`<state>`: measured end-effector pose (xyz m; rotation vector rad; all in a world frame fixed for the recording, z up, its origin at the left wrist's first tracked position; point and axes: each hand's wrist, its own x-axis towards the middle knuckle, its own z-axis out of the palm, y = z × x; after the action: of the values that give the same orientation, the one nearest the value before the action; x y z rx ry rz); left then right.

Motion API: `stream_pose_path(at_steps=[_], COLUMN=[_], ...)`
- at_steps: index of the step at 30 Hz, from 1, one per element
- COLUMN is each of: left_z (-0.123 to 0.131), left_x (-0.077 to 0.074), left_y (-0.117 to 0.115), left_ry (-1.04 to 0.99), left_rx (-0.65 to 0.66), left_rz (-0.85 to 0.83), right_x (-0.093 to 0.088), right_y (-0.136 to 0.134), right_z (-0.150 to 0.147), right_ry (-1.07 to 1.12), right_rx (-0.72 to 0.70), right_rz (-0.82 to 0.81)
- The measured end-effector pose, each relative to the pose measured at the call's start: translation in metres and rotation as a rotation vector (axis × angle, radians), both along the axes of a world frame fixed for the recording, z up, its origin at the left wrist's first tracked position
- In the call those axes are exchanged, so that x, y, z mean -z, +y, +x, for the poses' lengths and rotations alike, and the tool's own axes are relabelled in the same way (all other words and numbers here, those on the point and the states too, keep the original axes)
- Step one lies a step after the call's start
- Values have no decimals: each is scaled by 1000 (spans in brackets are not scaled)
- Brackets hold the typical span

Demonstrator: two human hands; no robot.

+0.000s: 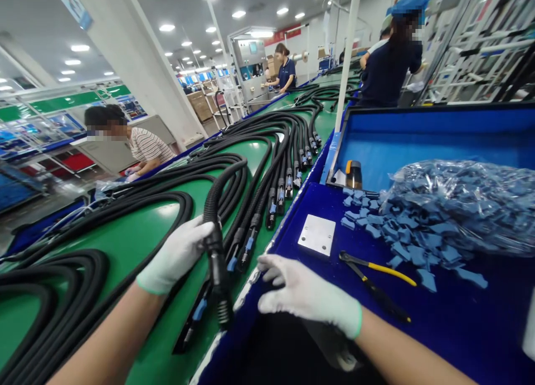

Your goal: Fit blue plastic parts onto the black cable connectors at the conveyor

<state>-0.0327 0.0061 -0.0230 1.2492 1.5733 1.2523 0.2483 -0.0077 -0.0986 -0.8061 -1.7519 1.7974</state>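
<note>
Overhead panel lights run down a long assembly hall, where a green-topped worktop [125, 245] is covered with looped black corrugated cables [267, 151], their blue-marked connectors [280, 198] lined up near its right edge. The left gloved hand [175, 257] is closed in a firm grip around a single corrugated cable [214, 206] just above its dark connector [219, 279], over the worktop. The right gloved hand [307, 296] is spread open at the worktop's edge, with nothing held. Beyond that edge, on a blue mat [460, 329], lie yellow-handled pliers [376, 276], a metal plate [316, 234] and loose blue pieces [376, 229] beside a clear bag of the same pieces [460, 206]. An amber bottle [354, 174] stands further along. Holding close behind the connector would seem best, as the cable's weight is then kept off the plug.
</note>
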Motion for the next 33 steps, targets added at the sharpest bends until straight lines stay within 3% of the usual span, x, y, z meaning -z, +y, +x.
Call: stream_pose_path(at_steps=[2,4,8,10,11,15,17,19,22,25,27,29,31,33], left_z=[35,58,72,77,81,103,117,130,151,169,178,184,187,190], left_x=[3,7,12,16,20,45,56,61,57,46,39,33,27,21], left_y=[-16,-29,-42,-47,-49,-49,-43,-35,-24,-13,-5,1,6,9], left_ry=[-142,-132,213,322,339,424,500,537,514,406,301,215,174,163], left_rx=[57,53,-173,-178,-81,533,613,576,472,429,419,411,402,394], left_rz=[12,0,47,169,212,172,175,152,28,-113,-187,-230,-251,-258], right_x=[10,16,8,-5,-12,-38,-43,-38,-11,21,35,37,31,19], right_y=[-17,-27,-31,-29,-29,-30,-29,-27,-23,-19,-16,-13,-12,-14], right_z=[-9,-6,26,47,57,95,115,134,153,158,159,161,161,157], right_ry=[98,129,30,-56,-100,-271,-346,-504,-969,-1236,-1189,-1039,-809,-556], right_rx=[-49,-15,152,140,117,22,29,147,360,321,364,494,554,503], right_rz=[-170,-200,-1,87,131,257,255,304,525,713,711,603,485,444])
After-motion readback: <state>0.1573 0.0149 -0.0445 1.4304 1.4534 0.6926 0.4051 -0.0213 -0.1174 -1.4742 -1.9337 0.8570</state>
